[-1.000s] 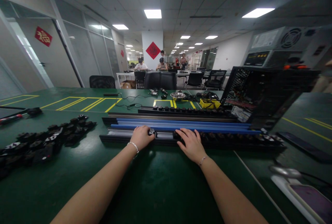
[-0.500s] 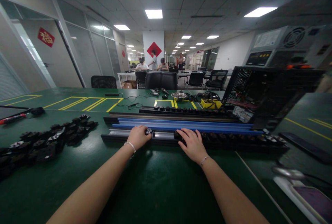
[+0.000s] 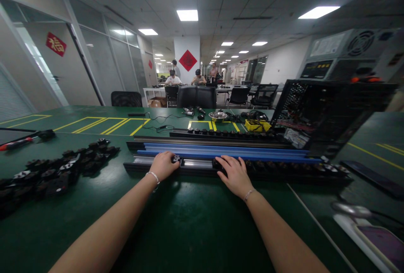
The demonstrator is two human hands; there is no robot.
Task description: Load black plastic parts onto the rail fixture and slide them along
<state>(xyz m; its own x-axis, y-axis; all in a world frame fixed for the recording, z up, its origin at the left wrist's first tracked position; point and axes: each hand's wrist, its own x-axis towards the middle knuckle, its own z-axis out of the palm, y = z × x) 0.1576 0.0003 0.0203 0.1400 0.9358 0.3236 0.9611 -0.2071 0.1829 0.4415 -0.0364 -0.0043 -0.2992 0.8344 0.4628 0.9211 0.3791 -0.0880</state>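
Note:
A long black rail [image 3: 195, 173] lies across the green table, with a bare silvery channel [image 3: 198, 164] between my hands. My left hand [image 3: 163, 166] is closed on a small black module [image 3: 176, 159] in the rail's left part. Over the near end of a row of black modules [image 3: 271, 166], which fills the right part, rests my right hand [image 3: 232, 172], its fingers spread. A blue rail [image 3: 221, 152] runs just behind, touching or nearly touching the black one.
Loose black modules [image 3: 67, 167] are heaped at the left beside a red-handled tool [image 3: 15, 144]. An open computer case [image 3: 328, 113] stands at the right. Behind are a metal bowl [image 3: 217, 116], a yellow tray [image 3: 257, 125] and cables. A phone [image 3: 380, 239] lies front right.
My left hand has moved slightly left along the rail together with the small module, widening the bare stretch of channel. My right hand has hardly moved. A standing person in the background has shifted left.

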